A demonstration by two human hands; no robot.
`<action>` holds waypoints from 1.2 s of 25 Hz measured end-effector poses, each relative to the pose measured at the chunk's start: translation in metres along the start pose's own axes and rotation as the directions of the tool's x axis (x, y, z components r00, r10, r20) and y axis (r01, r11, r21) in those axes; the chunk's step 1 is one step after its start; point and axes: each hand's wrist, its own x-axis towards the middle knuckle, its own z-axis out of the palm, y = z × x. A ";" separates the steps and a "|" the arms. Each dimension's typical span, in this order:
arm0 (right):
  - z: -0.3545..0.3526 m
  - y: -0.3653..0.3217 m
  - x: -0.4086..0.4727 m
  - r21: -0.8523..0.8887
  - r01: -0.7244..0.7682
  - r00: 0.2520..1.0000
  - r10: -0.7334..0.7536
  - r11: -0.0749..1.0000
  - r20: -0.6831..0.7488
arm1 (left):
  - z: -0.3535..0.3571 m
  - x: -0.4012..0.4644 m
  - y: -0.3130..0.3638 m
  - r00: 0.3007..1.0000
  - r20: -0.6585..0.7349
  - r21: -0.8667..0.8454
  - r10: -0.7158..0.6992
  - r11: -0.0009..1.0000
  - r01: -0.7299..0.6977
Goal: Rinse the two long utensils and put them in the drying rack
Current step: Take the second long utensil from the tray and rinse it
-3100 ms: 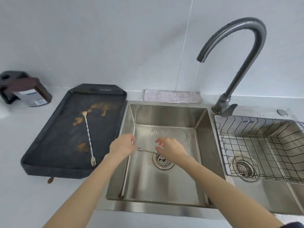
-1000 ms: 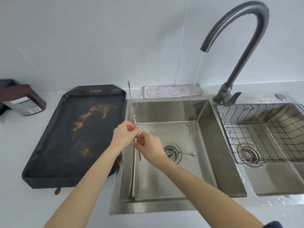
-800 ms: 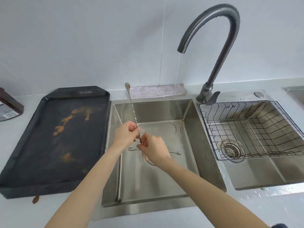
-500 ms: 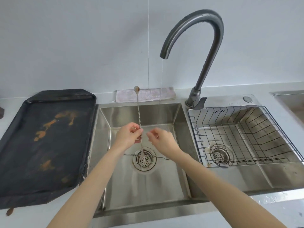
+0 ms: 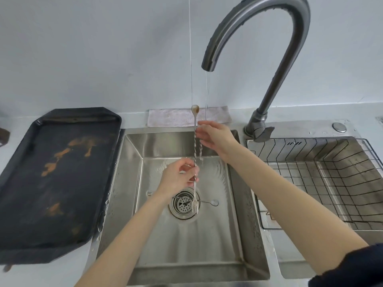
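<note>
My left hand [image 5: 179, 177] pinches a long twisted metal stirrer [image 5: 195, 150] at its middle and holds it upright over the sink [image 5: 236, 204]. Its dirty spoon end is at the top and its small fork end hangs by the drain. My right hand [image 5: 213, 137] is raised beside the upper shaft, fingers spread, under the thin water stream from the faucet [image 5: 275, 65]; whether the fingertips touch the shaft I cannot tell. A second long utensil [image 5: 207, 202] lies flat on the sink floor across the drain. The wire drying rack [image 5: 323, 179] sits in the right basin.
A black tray [image 5: 56, 172] with brown stains lies on the counter left of the sink. A folded cloth [image 5: 176, 118] rests behind the sink at the wall. The drain strainer [image 5: 182, 205] sits mid-sink. A round button [image 5: 339, 127] is on the ledge behind the rack.
My right hand has risen from beside my left hand to the upper shaft, into the water stream. The stirrer stays upright in my left hand. My view has shifted right and closer.
</note>
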 end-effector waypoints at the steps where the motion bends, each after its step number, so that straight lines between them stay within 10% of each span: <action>1: 0.000 0.000 0.004 0.007 -0.006 1.000 0.006 1.000 0.001 | 0.001 0.002 0.000 1.000 0.002 0.002 0.001 1.000 -0.001; 30: -0.010 -0.033 0.000 -0.020 0.266 0.962 -0.263 0.964 0.072 | 0.006 0.006 -0.004 0.994 0.058 0.232 0.092 0.967 -0.103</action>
